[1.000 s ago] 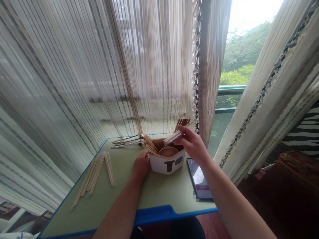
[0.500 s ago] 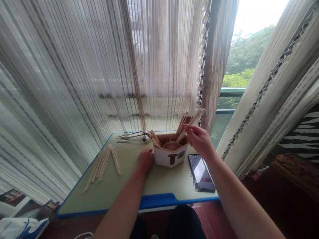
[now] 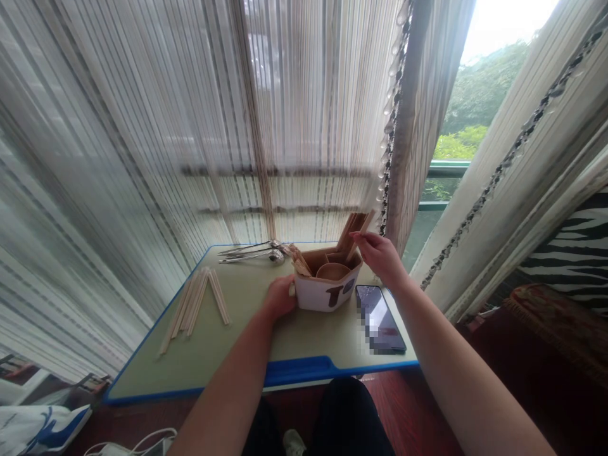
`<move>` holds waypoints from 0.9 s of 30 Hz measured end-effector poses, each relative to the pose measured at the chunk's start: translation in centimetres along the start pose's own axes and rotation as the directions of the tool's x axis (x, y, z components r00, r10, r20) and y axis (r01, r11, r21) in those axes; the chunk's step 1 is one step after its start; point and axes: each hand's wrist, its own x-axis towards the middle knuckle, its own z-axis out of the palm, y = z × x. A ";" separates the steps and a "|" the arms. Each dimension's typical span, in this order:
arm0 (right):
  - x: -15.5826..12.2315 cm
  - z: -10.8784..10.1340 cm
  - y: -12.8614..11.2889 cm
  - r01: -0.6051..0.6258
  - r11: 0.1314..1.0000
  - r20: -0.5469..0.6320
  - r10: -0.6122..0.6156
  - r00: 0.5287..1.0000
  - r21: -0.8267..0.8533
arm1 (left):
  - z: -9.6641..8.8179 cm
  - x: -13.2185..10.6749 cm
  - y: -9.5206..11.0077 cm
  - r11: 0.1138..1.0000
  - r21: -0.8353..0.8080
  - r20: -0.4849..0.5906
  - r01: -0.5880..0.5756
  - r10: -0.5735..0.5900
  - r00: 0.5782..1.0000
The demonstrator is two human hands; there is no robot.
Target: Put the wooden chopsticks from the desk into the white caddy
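Observation:
A white utensil holder (image 3: 319,297) with a brown inside and several compartments stands on the small table. My right hand (image 3: 380,256) is closed in a pinch around a pair of wrapped disposable chopsticks (image 3: 367,223), their lower ends inside the holder's rear right part. More dark brown sticks (image 3: 348,231) stand upright beside them. My left hand (image 3: 279,296) rests against the holder's left wall, its fingers curled at the edge and partly hidden. Light wooden pieces (image 3: 300,261) lean in the left compartment. A round brown cup shape (image 3: 333,272) fills the front one.
Several wrapped chopsticks (image 3: 192,304) lie at the table's left. Metal spoons (image 3: 251,254) lie along the back edge. A phone (image 3: 382,323) lies at the right, near the blue table rim (image 3: 304,370). Curtains (image 3: 304,126) hang right behind the table.
My right hand has lowered the chopsticks into the holder, beside the dark sticks. My left hand has come against the holder's left side, and the holder is turned slightly.

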 end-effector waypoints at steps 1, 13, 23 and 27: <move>0.0 0.1 0.4 -0.010 1.000 0.018 0.010 1.000 -0.011 | 0.0 0.0 0.0 1.000 0.021 0.014 0.000 0.000 1.000; 0.9 -0.3 3.1 0.037 0.942 -0.095 -0.072 0.993 -0.333 | -1.3 -1.1 -0.1 0.992 -0.050 0.292 -0.113 0.122 0.949; -1.2 1.8 4.5 0.034 0.952 -0.152 -0.083 0.985 -0.303 | -1.6 -0.8 -0.4 0.902 -0.431 0.181 0.027 0.057 0.982; -1.6 2.2 3.5 0.143 0.888 -0.118 -0.214 0.970 -0.436 | -1.2 -0.6 -1.2 0.741 -0.664 0.192 0.105 0.033 0.981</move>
